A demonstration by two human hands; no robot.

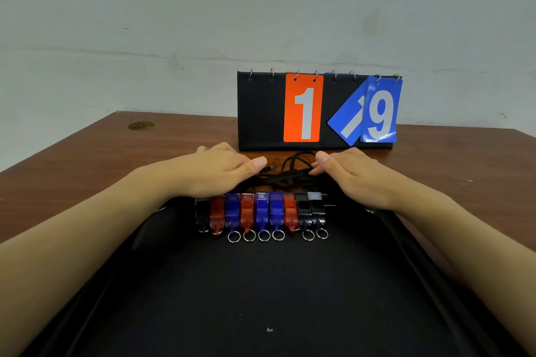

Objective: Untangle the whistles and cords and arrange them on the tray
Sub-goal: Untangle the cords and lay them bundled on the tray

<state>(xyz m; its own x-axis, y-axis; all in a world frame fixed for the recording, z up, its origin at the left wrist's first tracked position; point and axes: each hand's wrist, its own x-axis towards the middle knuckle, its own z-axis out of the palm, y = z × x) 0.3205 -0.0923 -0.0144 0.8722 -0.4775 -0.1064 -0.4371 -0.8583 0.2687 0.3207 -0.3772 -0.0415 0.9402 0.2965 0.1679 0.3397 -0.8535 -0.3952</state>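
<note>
Tray (pixel 261 293), black and broad, fills the 6 o'clock half of the wooden table (pixel 87 151), with a flip scoreboard (pixel 316 111) upright at 12 o'clock showing an orange 1 and a blue 9. Both hands lie palm down at the tray's far edge, left hand (pixel 220 171) at 10 o'clock and right hand (pixel 356 177) at 2 o'clock, fingers straight and relaxed. Between their fingertips lies a heap of black cords (pixel 287 172), the right fingertips touching it, while nine whistles (pixel 261 211) in black, red and blue sit in a tight row just nearer.

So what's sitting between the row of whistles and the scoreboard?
In the head view, a tangle of black cords lies on the table there, with the left hand and right hand at either side of it.
</note>
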